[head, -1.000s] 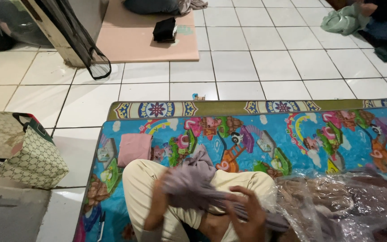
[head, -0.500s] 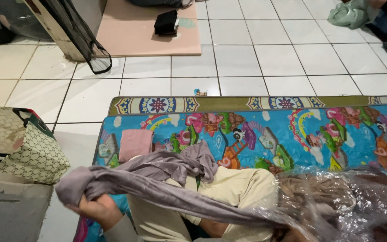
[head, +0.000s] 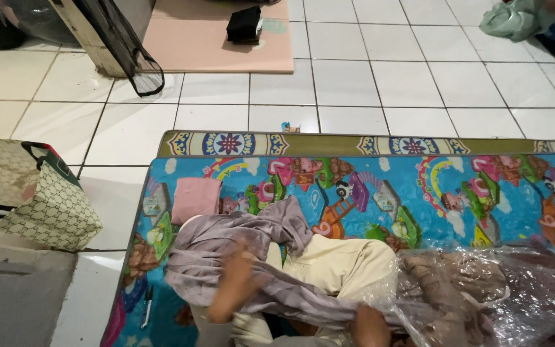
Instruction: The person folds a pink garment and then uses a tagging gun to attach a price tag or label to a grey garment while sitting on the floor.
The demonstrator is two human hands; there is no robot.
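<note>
I sit on a colourful play mat with cream trousers on my knees. A mauve-grey cloth lies bunched across my lap and runs in a twisted band toward the lower right. My left hand, blurred by motion, is on the cloth at its middle and seems to grip it. My right hand holds the cloth's other end at the bottom edge, next to a clear plastic bag with brownish clothes inside.
A folded pink cloth lies on the mat by my left knee. A patterned beige bag stands on the white tiles at left. Farther off are a pink floor mat with a black item and a green cloth.
The cloth was pulled out long to the left half a second ago. My left hand has since come back over my lap, and the cloth now lies bunched there.
</note>
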